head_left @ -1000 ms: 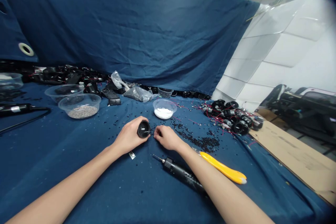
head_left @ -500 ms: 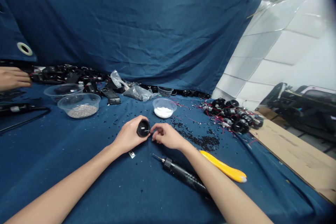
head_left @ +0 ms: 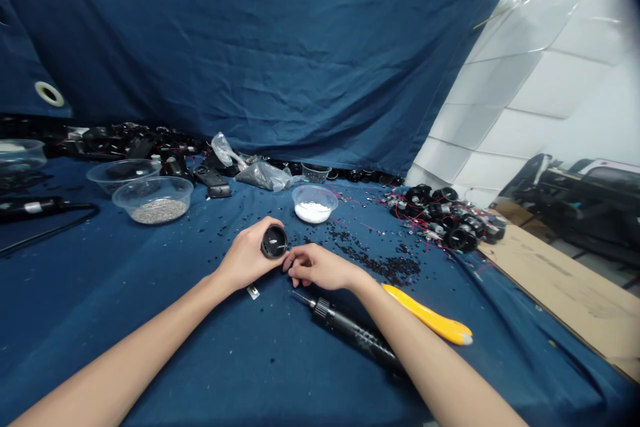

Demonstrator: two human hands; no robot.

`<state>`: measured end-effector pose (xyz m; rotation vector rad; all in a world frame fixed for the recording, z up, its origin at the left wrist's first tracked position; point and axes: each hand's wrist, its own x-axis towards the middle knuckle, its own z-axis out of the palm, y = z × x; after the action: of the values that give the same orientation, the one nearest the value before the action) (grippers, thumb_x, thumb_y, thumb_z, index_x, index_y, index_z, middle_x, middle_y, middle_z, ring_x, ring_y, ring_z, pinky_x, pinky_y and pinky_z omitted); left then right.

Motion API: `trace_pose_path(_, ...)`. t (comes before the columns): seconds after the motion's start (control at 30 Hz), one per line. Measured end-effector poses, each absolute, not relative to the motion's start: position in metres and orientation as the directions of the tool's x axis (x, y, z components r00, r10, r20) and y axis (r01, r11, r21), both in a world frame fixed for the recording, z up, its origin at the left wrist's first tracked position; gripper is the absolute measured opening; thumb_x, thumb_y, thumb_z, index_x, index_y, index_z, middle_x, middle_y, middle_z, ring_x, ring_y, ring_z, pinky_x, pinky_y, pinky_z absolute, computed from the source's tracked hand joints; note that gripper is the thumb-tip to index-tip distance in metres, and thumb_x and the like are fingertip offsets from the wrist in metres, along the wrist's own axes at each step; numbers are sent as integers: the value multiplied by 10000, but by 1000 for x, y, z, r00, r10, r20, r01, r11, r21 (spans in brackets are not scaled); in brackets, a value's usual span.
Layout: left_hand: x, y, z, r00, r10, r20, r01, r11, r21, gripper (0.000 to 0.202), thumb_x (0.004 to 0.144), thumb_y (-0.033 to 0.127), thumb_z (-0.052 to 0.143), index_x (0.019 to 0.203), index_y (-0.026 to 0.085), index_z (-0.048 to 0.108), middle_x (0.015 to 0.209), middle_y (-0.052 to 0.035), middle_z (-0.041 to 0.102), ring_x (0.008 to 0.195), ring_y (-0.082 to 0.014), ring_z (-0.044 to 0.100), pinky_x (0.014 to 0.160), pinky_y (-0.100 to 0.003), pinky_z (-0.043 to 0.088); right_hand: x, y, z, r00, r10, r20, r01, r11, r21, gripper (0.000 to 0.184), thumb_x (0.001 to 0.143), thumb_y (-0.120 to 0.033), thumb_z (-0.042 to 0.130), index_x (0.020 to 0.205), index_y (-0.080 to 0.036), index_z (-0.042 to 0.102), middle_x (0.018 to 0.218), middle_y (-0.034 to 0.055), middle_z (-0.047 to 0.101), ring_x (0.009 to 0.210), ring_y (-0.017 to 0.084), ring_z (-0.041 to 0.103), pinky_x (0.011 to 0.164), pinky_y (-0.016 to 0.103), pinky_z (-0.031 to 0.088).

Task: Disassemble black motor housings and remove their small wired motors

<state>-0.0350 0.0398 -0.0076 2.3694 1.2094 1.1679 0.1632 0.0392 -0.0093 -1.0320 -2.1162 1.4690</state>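
Note:
My left hand [head_left: 249,257] is wrapped around a black round housing [head_left: 275,241], its hollow end facing me. Something small and pale shows inside the housing. Close beside its lower right edge is my right hand [head_left: 313,267], fingers curled and drawn together; what they pinch, if anything, is too small to make out. A black electric screwdriver [head_left: 353,335] lies under my right forearm, its bit pointing left toward my hands. Below my left wrist a small pale metal strip [head_left: 253,291] rests on the blue cloth.
Small black pieces [head_left: 395,269] are scattered right of my hands, near a yellow-handled tool [head_left: 430,317]. A bowl of white material [head_left: 314,205] and a bowl of small grains [head_left: 154,200] stand behind. Wired black parts [head_left: 453,220] pile up at right; a plastic bag [head_left: 265,175] lies behind.
My right hand has dropped slightly and its fingers have curled in beside the housing. My left hand still holds the housing. Another person's hand at far left has moved up, mostly out of view.

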Motion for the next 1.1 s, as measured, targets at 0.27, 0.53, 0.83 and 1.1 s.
trace_pose_path(0.27, -37, 38, -9, 330, 757, 564, 559, -638, 530, 334, 764, 231, 702, 1054, 229, 537, 955, -3, 649, 850, -194, 638, 769, -293, 481, 164, 38, -10, -775, 605, -183, 331, 142, -933, 85, 795, -139, 552, 832, -132, 628, 670, 7, 656, 598, 95, 588, 606, 201, 489)
trace_pose_path(0.53, -35, 38, -8, 332, 742, 582, 543, -655, 526, 339, 767, 244, 702, 1061, 222, 536, 976, -17, 651, 874, -202, 640, 798, -310, 494, 164, 37, -10, -787, 584, -197, 315, 105, -943, 98, 806, -192, 577, 834, -130, 647, 678, 8, 666, 603, 92, 587, 626, 203, 482)
trace_pose_path(0.83, -34, 34, -5, 325, 717, 616, 491, -685, 538, 350, 780, 266, 719, 1075, 213, 539, 970, -13, 640, 860, -180, 630, 788, -291, 490, 163, 37, -9, -792, 583, -182, 308, 123, -943, 103, 809, -199, 581, 831, -127, 650, 695, 18, 675, 616, 100, 588, 629, 213, 481)
trace_pose_path(1.1, -33, 25, 0, 322, 696, 641, 416, -713, 565, 435, 749, 329, 773, 1097, 213, 540, 999, -26, 650, 895, -189, 643, 785, -280, 495, 162, 33, -4, -803, 573, -162, 306, 164, -938, 98, 797, -188, 578, 814, -123, 650, 708, 16, 668, 604, 89, 546, 612, 196, 444)
